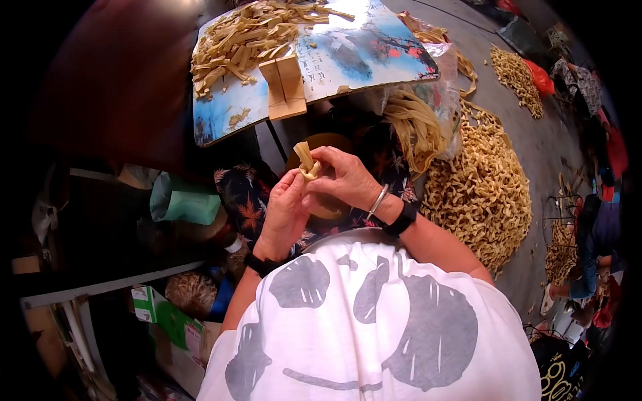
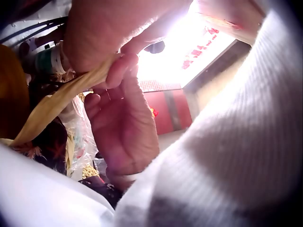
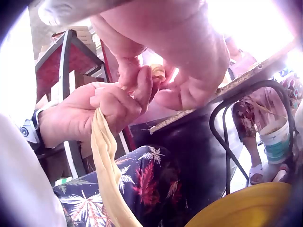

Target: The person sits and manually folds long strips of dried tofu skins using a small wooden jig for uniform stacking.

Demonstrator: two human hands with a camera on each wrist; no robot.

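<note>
In the head view, my left hand (image 1: 284, 210) and right hand (image 1: 348, 179) meet over the lap, fingertips close together. Between them is a pale yellow tofu skin strip (image 1: 304, 155), looped into a small knot. Both hands pinch it, the right one with thumb and fingers at the loop. From the left hand (image 3: 111, 101), a long tail of the strip (image 3: 105, 165) hangs down in the right wrist view. The left wrist view shows the strip (image 2: 59, 99) running down from the fingers, with the right hand (image 2: 128, 127) beyond. Fingers partly hide the knot.
A painted tabletop (image 1: 348, 53) ahead carries loose strips (image 1: 241, 40) and a small wooden stand (image 1: 284, 83). Long strips (image 1: 414, 127) hang at its right corner. A big heap of knotted pieces (image 1: 478, 190) lies on the right. A yellow basin (image 3: 246, 208) sits below the hands.
</note>
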